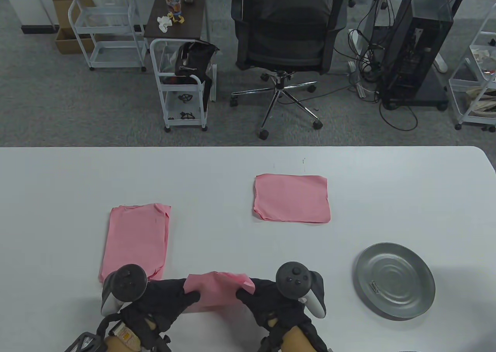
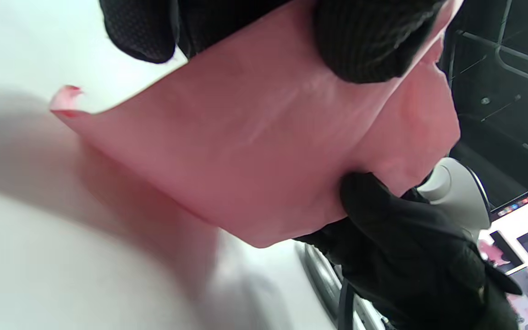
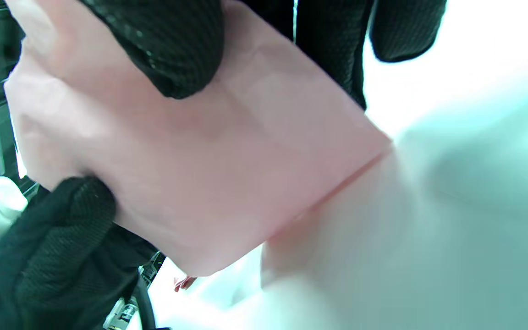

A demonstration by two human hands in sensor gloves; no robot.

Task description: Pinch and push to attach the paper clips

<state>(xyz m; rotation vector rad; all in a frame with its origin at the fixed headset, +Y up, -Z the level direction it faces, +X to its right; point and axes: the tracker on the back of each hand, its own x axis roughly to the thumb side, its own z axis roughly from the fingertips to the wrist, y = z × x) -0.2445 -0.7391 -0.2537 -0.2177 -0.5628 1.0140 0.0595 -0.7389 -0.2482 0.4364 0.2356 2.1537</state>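
Both gloved hands hold one stack of pink paper sheets [image 1: 217, 290] upright near the table's front edge. My left hand [image 1: 186, 292] grips its left side and my right hand [image 1: 246, 290] grips its right side. In the left wrist view the pink stack [image 2: 245, 151] fills the middle, its lower edge just above the white table, with my left fingers [image 2: 365, 41] on top and the right hand [image 2: 383, 215] at its far side. In the right wrist view the stack [image 3: 209, 174] is held the same way. No paper clip shows on it.
A second pink stack [image 1: 135, 237] lies at the left and a third [image 1: 292, 199] lies mid-table. A round grey metal dish [image 1: 395, 280] with a small clip-like item in it sits at the right. An office chair and carts stand beyond the table's far edge.
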